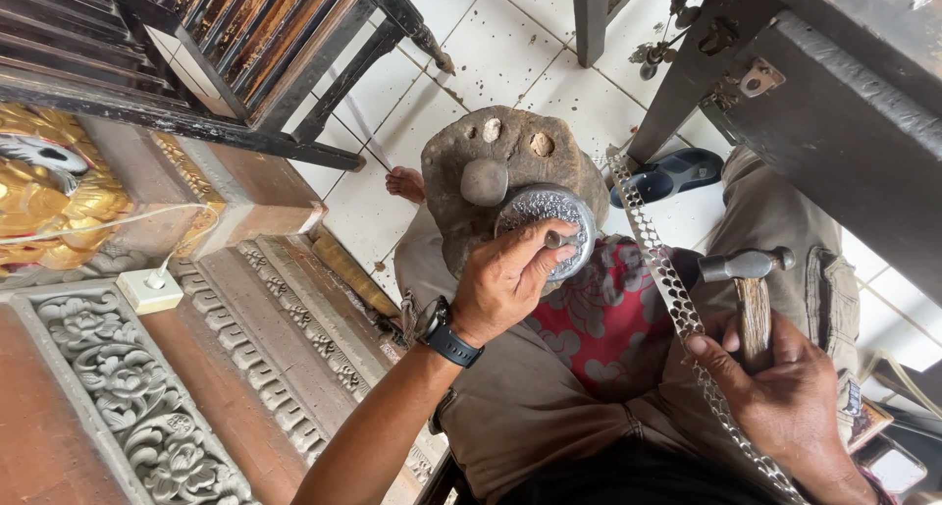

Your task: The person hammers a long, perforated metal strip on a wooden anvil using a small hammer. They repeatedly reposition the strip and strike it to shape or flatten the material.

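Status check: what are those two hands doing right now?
Left hand holds punch on embossed metal disc. Right hand grips hammer, raised off. Perforated metal strip lies across lap.

Hands: two, left hand point(505, 279) and right hand point(785, 392)
Hammers: one hammer point(748, 269)
Round embossed metal discs: one disc point(549, 220)
Punches: one small punch point(556, 238)
Work blocks: one dark block point(471, 152)
Perforated metal strips: one strip point(657, 260)
Wristwatches: one watch point(442, 333)
Blue sandals: one sandal point(677, 171)
Bare feet: one foot point(405, 183)
White wall sockets: one socket point(149, 289)
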